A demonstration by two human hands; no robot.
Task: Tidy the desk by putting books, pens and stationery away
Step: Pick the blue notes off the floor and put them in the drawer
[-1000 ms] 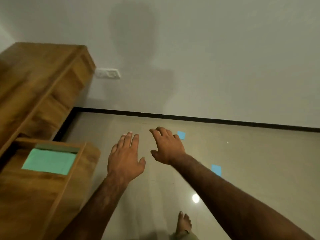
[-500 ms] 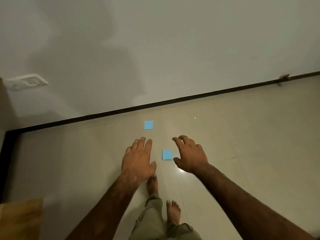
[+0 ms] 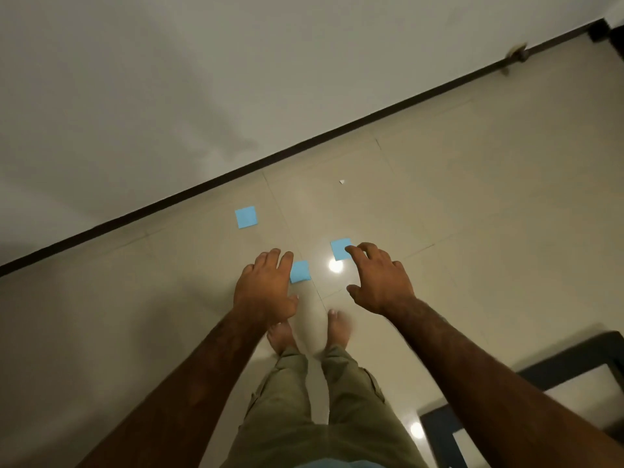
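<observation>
Head view: the person is standing barefoot on a tiled floor [image 3: 489, 214], looking down past both outstretched arms. No desk is showing here. Three blue sticky notes are lying flat on the tiles, so the stationery to be collected is at floor level.

- The far note [image 3: 246, 217] is lying to the left, near the black skirting [image 3: 202, 189].
- The middle note [image 3: 300, 271] is lying just beyond the feet [image 3: 337, 329]. Its left edge is being hidden by the fingertips of the left hand [image 3: 265, 285].
- The right note [image 3: 340, 248] is lying slightly farther off. Its near right corner is being overlapped by the forefinger of the right hand [image 3: 380, 280].

The left hand is facing palm down with fingers straight and close together, grasping nothing. The right hand is facing palm down with fingers spread and loosely bent, also grasping nothing. Whether either hand is touching a note cannot be told; the overlap is probably only line of sight.

Both hands are being held forward over the two nearer notes, most likely in preparation for bending down to them. The notes are thin and lying flush on glossy tile, so lifting one is likely calling for a fingernail under an edge.

A lamp reflection [image 3: 335, 266] is shining between the two nearer notes. A white scrap [image 3: 342, 181] is lying farther off, and a dark-framed object [image 3: 567, 358] is standing at near right.
</observation>
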